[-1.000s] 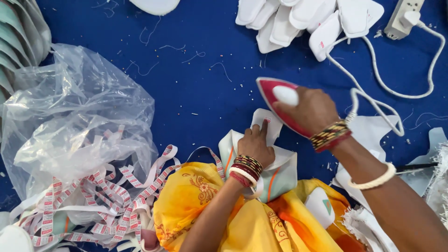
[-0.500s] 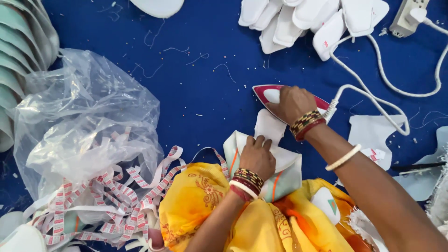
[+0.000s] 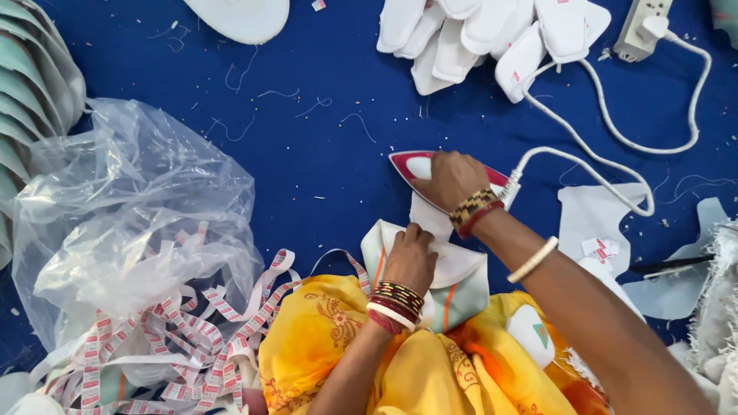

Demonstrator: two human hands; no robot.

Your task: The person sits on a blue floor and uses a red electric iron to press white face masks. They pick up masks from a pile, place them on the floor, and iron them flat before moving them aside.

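My right hand (image 3: 453, 178) grips the handle of a red and white clothes iron (image 3: 419, 167) that lies flat on a small white fabric piece (image 3: 427, 216) on the blue cloth. My left hand (image 3: 410, 260) presses down on a pale green and white fabric piece with orange stripes (image 3: 461, 280) just below the iron. The iron's white cord (image 3: 607, 127) runs up to a white socket strip (image 3: 643, 29) at the top right. Bangles sit on both wrists.
A crumpled clear plastic bag (image 3: 131, 215) lies at the left over a tangle of red and white label tape (image 3: 184, 338). White fabric pieces (image 3: 492, 38) are piled at the top. Stacked pale green pieces (image 3: 27, 100) sit at the far left. Black scissors (image 3: 676, 265) lie at the right.
My right hand has lowered the iron from a tilted, raised position down flat onto the white fabric piece. My left hand stayed on the folded piece.
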